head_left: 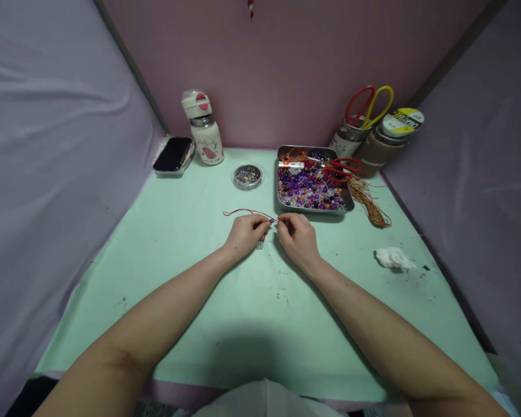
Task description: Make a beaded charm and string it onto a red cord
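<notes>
Over the middle of the green table, my left hand point(246, 236) pinches a small purple bead point(272, 220) between thumb and fingertips. From it a thin red cord point(243, 210) loops out to the left, behind the hand. Just to the right, my right hand point(298, 236) is closed in a pinch on the cord's other end, close to the bead. Beneath the left fingertips hangs a small silvery piece point(259, 245) with a bit of red; its kind is too small to tell. Both forearms rest low above the tabletop.
Behind my right hand stands a metal tray point(316, 211) of mixed beads, with red scissors point(342, 169) on it. A round case point(248, 176), bottle point(207, 139) and phone point(173, 155) are further left. Jars point(380, 152), cord bundle point(371, 202) and crumpled tissue point(394, 258) lie right.
</notes>
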Demonstrator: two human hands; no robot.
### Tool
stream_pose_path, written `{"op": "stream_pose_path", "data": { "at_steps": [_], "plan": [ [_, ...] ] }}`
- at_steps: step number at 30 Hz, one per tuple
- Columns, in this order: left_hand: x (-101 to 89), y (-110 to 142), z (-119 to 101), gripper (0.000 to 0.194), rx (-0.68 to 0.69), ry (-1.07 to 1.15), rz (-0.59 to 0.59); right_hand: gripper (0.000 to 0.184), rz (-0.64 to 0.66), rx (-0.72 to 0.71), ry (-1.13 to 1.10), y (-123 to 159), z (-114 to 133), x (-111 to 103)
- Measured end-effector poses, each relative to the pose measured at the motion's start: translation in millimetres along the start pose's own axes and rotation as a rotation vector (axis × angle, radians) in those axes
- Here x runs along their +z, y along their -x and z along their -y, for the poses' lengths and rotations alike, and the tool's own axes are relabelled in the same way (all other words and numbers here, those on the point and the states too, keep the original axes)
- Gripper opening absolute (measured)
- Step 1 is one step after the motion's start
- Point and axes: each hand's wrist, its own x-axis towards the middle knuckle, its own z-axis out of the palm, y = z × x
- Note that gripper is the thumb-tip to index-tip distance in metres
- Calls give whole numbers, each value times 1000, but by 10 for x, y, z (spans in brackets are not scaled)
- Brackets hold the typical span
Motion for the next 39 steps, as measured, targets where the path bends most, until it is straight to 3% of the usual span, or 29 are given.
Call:
{"op": "stream_pose_path", "data": {
  "at_steps": [9, 13, 15, 18, 22, 25, 30, 33, 39],
  "plan": [
    [1, -1, 1, 23, -17, 54, -2, 11, -50, -90, -7, -12, 68, -53],
    [-14, -3, -35, 24, -27, 49, -7, 10, 8, -116, 34, -15, 185, -175],
    [-24, -5, -55, 24, -35, 36, -7, 10, 104, -118, 59, -21, 301, -284],
    [-34, -12, -65, 22, -32, 4, -2, 11, 351, -113, 63, -42, 519, -513],
    [-32, -18, -48, 23, -75, 38, -10, 12, 639, -111, 74, -161, 681, -938],
    [-34, -17, -40, 24, -88, 42, -9, 17, 720, -114, 99, -392, 542, -1311],
    [-42, -8, -41, 24, -106, 55, 1, 19, 559, 26, 205, -908, -22, -1733],
    [-46, -5, -35, 25, -113, 43, 9, 18, 634, 68, 191, -1116, -311, -1727],
    [-59, -21, -25, 24, -121, -3, 25, 20, 839, 128, 73, -1285, -634, -1469]
  ]
}}
